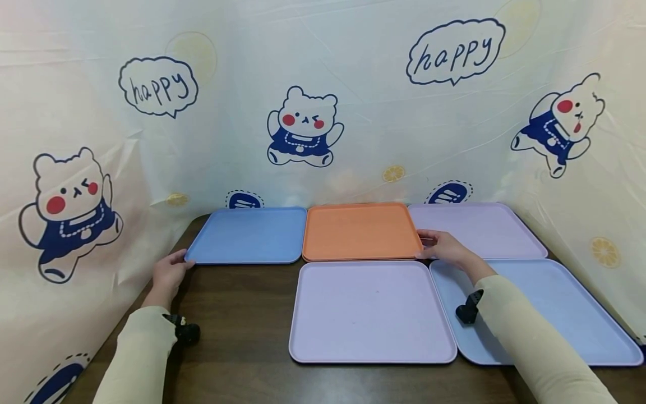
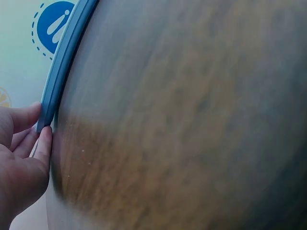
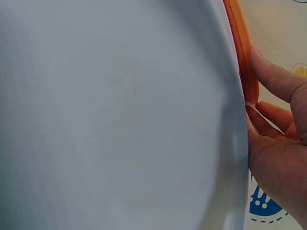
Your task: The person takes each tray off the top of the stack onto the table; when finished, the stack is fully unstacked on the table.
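Observation:
At the back left of the table lies a blue tray, its edge seen close up in the left wrist view. My left hand pinches its near left corner between thumb and fingers. An orange tray sits right beside it, in the middle of the back row. My right hand grips the orange tray's near right corner, thumb on one face and fingers around the corner. The right wrist and sleeve pass over a light blue tray at the front right.
A lavender tray fills the back right, partly behind my right hand. Another lavender tray lies in front of the orange one. Brown wooden tabletop shows at the front left. A printed cloth with bears stands behind and at both sides.

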{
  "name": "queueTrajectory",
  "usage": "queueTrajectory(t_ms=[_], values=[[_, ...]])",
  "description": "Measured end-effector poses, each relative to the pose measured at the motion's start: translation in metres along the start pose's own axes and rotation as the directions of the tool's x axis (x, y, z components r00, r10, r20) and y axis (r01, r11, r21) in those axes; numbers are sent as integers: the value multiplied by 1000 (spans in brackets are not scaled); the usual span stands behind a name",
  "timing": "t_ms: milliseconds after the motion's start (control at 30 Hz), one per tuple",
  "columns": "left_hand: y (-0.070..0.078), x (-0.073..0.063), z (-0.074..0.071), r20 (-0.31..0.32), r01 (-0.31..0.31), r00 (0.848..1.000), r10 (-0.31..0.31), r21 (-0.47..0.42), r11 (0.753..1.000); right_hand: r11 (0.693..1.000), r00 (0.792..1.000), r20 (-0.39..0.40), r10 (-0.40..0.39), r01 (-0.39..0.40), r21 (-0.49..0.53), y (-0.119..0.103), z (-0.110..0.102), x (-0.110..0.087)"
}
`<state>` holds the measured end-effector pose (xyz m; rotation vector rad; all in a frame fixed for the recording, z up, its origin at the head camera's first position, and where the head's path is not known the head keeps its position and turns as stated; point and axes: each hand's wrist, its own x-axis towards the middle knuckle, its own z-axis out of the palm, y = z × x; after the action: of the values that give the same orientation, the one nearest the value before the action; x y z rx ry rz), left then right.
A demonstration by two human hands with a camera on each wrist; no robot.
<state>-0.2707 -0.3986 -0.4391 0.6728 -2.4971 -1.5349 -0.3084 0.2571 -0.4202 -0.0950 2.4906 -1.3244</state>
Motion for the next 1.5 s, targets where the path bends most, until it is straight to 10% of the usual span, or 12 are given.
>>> queueTrajectory(t_ms=[633,867,1500], values=[[23,-12,7,-110,-12,994,0,-111,994,1000,1000,1,-2,2,13,0,-2,-1],[39,-19,27,-5,-108,994,111,-286,952,1000,1000,7,-5,4,13,4,-3,3],[87,-29,126,241,-171,946,217,-196,965,1000,1000,7,-9,9,17,6,-2,4]])
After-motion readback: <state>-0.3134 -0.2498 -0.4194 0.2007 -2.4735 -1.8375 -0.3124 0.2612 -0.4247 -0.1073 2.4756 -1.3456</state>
